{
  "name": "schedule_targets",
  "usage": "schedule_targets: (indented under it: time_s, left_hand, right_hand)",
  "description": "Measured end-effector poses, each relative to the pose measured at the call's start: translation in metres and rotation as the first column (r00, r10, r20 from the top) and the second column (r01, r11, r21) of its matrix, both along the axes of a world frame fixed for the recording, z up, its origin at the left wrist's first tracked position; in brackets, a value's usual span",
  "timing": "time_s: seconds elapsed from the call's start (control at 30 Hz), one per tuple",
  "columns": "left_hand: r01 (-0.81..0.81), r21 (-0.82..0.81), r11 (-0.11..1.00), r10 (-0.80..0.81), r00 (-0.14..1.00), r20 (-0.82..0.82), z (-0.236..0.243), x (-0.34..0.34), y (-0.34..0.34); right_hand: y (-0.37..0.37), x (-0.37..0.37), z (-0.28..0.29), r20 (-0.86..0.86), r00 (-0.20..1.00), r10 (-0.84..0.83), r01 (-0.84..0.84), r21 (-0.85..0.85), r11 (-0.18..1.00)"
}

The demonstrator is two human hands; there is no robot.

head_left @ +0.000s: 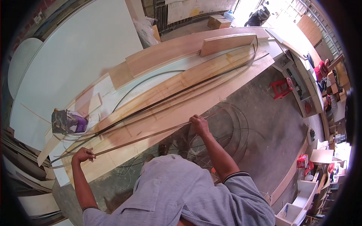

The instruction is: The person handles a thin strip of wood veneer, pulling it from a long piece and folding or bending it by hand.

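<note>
A long, thin brownish strip [143, 138], which looks like edge banding, stretches between my hands above the near edge of a pale wooden board [230, 90]. My left hand [83, 154] pinches it near its left end, fingers pressed together. Farther right, my right hand [199, 125] is closed round the strip just past the board's edge. Dark strips [169, 90] lie lengthwise on the boards beyond, curling up at the far right. A dark-stained container with a purple side [71, 122] stands left of them.
Loose coils of strip [241, 128] lie on the floor close to my right arm. A red stool [281, 88] stands at right, near a white cabinet [301, 90]. A large white panel [79, 56] fills the far left. Another person in red [322, 70] is at far right.
</note>
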State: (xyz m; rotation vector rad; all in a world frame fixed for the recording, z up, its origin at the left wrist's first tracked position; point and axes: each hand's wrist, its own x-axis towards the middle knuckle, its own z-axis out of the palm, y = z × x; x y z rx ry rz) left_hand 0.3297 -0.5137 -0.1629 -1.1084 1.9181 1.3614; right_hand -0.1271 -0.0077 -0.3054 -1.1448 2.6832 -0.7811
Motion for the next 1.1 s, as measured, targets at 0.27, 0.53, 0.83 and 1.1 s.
schedule_targets:
  time_s: [0.27,0.53,0.83,1.1]
  left_hand:
    - [0.218,0.048,0.975,-0.209,0.966,-0.154,0.031,-0.054,-0.003]
    - [0.417,-0.164,0.894,-0.398,0.907,0.136,0.091,-0.084,0.030]
    - [0.572,0.001,0.820,-0.523,0.751,-0.403,0.052,-0.290,0.300]
    - [0.438,0.161,0.885,-0.301,0.798,-0.522,0.090,-0.277,0.311]
  right_hand:
    - [-0.019,0.031,0.029,0.131,0.971,0.201,-0.201,-0.015,0.980]
    - [-0.025,0.071,0.038,0.278,0.943,0.181,-0.149,-0.134,0.980]
    - [-0.023,0.076,0.146,-0.054,0.931,0.361,-0.357,-0.342,0.869]
    - [0.090,0.018,0.119,0.667,0.738,-0.100,0.567,-0.532,0.629]
